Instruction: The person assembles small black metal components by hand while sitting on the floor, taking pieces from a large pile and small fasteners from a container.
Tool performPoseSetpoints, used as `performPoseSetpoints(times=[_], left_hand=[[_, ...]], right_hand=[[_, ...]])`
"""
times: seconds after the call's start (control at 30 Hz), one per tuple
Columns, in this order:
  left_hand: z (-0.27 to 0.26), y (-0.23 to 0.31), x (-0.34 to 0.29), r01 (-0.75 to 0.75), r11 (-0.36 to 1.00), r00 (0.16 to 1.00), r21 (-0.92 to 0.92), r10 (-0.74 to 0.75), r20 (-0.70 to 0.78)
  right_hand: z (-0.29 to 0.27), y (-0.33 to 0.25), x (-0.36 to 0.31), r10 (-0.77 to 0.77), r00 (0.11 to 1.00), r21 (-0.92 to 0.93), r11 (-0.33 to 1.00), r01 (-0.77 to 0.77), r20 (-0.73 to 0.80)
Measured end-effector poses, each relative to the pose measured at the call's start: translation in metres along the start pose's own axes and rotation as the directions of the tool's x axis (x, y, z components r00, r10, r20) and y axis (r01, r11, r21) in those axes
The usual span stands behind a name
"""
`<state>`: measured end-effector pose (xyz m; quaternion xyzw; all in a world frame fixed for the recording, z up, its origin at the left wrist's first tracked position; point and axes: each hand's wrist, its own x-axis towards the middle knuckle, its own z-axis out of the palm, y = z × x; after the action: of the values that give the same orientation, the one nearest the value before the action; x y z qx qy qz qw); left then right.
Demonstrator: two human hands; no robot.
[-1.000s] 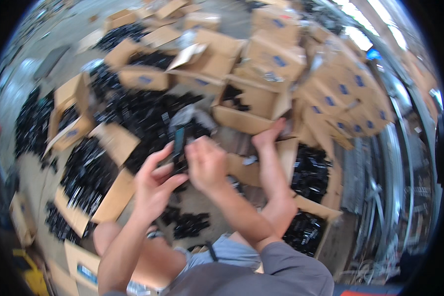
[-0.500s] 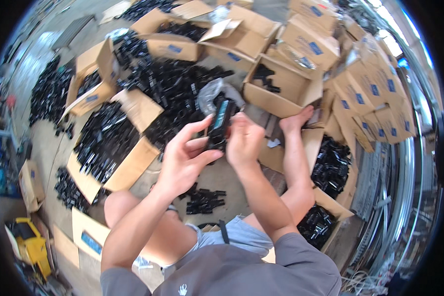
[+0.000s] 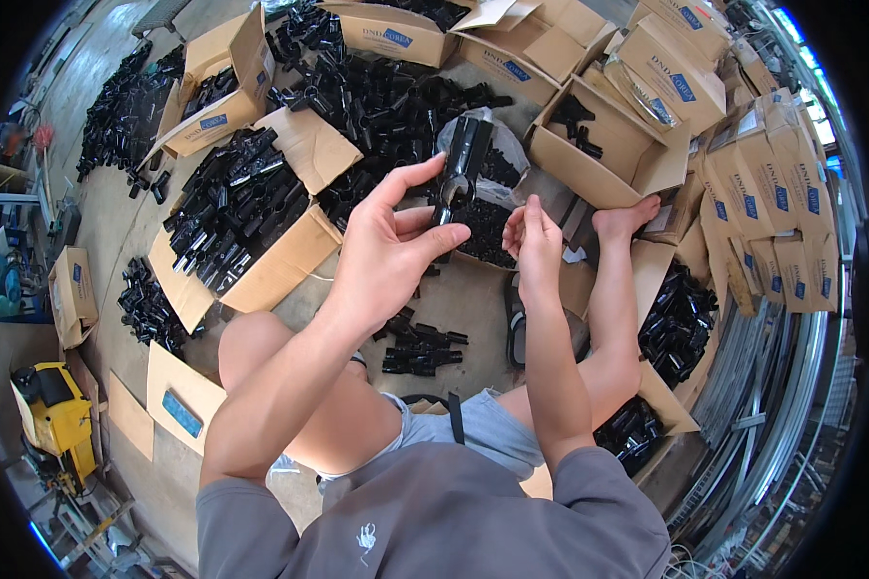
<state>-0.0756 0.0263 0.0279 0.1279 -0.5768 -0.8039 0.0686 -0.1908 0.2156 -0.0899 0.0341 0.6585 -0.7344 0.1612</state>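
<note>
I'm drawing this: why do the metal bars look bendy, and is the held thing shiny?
Head view: the metal bars curve, probably because the fisheye lens bends edges near the rim; head view: yes, bright glints on the black part in the left hand.

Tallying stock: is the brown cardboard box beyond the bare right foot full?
The box looks nearly empty: a few glossy black parts, bare cardboard beside them.

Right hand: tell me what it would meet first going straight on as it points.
Probably the clear plastic bag, at its right edge near the open carton; depth is unclear, so the right hand might pass above.
</note>
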Motion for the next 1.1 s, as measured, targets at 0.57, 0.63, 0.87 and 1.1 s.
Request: performPoseSetpoints(times=[0.57,0.63,0.87,1.1], left_hand=[[-0.006,0.007,-0.003,0.076,0.997,0.997,-0.001,-0.076,-0.008],[-0.006,0.008,-0.004,0.087,0.996,0.996,-0.02,-0.087,-0.012],[-0.012,0.003,-0.002,0.084,0.996,0.996,-0.017,-0.084,-0.018],[-0.008,0.012,-0.005,0.117,0.992,0.991,-0.056,-0.12,-0.06]], right_hand=[[-0.045,0.195,-0.01,0.265,0.962,-0.698,0.701,-0.143,0.069],[-0.044,0.213,-0.023,0.354,0.932,-0.738,0.649,-0.186,0.077],[-0.039,0.22,-0.062,0.324,0.938,-0.944,0.329,0.011,0.124],[-0.035,0.206,-0.048,-0.011,0.997,-0.903,0.424,0.068,0.07]])
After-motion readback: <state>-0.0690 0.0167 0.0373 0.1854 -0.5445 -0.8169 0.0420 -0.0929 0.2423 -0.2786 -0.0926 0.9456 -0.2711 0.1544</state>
